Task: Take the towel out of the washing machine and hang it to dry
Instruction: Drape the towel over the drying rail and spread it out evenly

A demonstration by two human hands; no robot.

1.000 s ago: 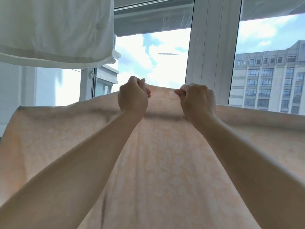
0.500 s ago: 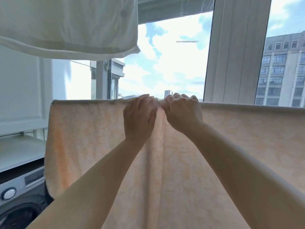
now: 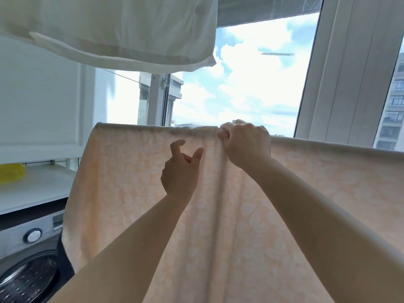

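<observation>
Spreading the peach towel flat so it can dry

The towel (image 3: 135, 182) hangs up high in front of the window, its top edge pulled straight, well above the washing machine (image 3: 28, 265) at the lower left. The right hand (image 3: 247, 145) pinches the towel's top edge tight. The left hand (image 3: 179, 171) is just below that edge, fingers loose, holding nothing. I think the left hand should grab the edge further along and pull gently sideways, smoothing the bunched folds.

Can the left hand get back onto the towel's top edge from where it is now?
Probably yes. The left hand hangs open just below the towel edge, with nothing between; the right hand grips further right.
</observation>
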